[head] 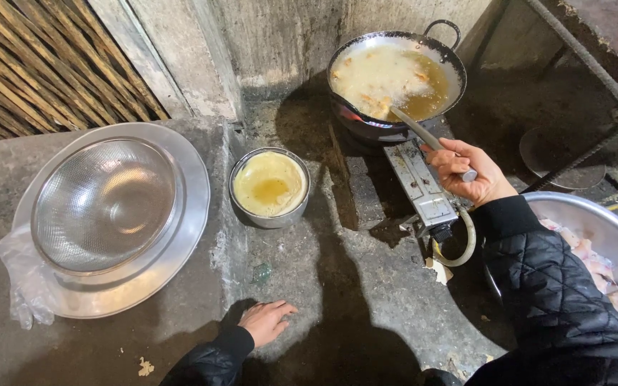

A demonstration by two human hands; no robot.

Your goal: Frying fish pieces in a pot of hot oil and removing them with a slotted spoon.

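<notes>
A metal ladle handle [430, 139] is gripped in the closed right hand [466, 171], its far end dipped into the foaming oil of the black wok [395, 75] on the gas burner [420, 182]. The left hand [266, 322] is laid flat and empty on the concrete floor [337, 286], well apart from the wok, nearer the small steel bowl [270, 187] of batter.

Bare concrete between the small bowl [270, 184] and burner [418, 182], strainer [105, 204] blocking left, wok [395, 75] behind
</notes>
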